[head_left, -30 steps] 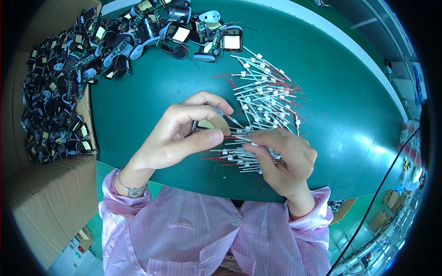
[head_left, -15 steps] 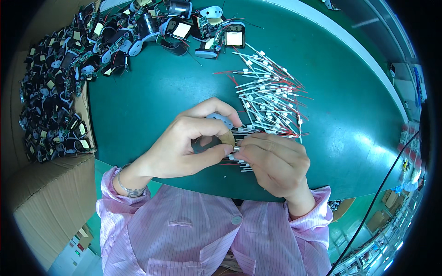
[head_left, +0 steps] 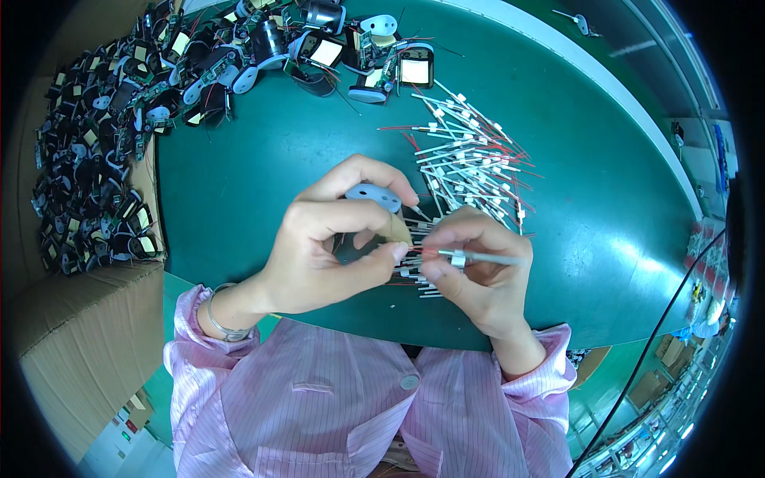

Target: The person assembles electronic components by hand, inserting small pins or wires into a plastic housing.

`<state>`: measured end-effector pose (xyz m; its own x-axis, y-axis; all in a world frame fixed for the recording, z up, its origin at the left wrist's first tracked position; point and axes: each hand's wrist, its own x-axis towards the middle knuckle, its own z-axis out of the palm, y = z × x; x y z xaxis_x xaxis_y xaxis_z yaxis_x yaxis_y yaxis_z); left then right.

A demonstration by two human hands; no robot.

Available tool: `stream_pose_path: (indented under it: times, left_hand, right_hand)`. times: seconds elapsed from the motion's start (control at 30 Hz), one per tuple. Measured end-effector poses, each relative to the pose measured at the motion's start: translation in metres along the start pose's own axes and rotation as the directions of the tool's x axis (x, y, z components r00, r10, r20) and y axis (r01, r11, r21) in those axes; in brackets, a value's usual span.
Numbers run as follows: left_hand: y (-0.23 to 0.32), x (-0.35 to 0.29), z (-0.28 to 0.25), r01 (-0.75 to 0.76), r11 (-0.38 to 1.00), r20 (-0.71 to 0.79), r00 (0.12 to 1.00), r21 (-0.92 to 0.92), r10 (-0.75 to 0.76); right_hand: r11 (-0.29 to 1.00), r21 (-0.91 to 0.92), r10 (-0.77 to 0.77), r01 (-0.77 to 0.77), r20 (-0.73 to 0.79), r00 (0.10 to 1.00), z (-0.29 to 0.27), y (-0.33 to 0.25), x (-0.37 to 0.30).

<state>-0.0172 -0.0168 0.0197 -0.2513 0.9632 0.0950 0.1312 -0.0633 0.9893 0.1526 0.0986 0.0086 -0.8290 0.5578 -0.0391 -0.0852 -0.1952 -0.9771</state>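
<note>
Sleeved wire [head_left: 494, 258] in hands [head_left: 315, 243] [head_left: 488, 291], inside near edge [head_left: 446, 342], points toward open tabletop [head_left: 606, 231].

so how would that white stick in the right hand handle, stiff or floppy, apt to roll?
The white stick in the right hand looks fairly stiff, jutting out straight without sagging. Its red wires are probably floppy, being so thin. The white block on it, wider than the stick, would likely hinder rolling.
</note>
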Motion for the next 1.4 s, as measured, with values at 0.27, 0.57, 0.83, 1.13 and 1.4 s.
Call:
stream_pose_path:
  times: [0.27, 0.57, 0.83, 1.13, 1.4]
  left_hand:
    - [-0.002, -0.001, 0.000, -0.037, 0.998, 0.009, 0.999, 0.057, 0.037]
    - [-0.005, -0.001, 0.008, -0.124, 0.983, -0.041, 0.991, 0.136, 0.131]
    - [-0.006, 0.002, 0.013, -0.141, 0.979, -0.002, 0.990, 0.148, 0.143]
    - [-0.019, 0.008, 0.022, -0.374, 0.883, 0.049, 0.925, 0.284, 0.376]
    - [-0.022, 0.010, 0.024, -0.409, 0.873, -0.013, 0.904, 0.264, 0.427]
  right_hand:
    - [0.979, -0.135, -0.156, 0.153, -0.014, 0.988, 0.000, 0.007, 0.002]
    - [0.993, -0.081, -0.094, 0.090, -0.040, 0.995, 0.000, 0.003, -0.001]
    - [0.985, 0.169, -0.002, 0.037, -0.207, 0.978, -0.005, -0.003, -0.005]
    - [0.979, -0.095, -0.195, 0.181, -0.158, 0.968, -0.003, -0.002, -0.006]
    - [0.879, -0.351, -0.367, 0.323, -0.064, 0.928, -0.007, -0.005, -0.004]
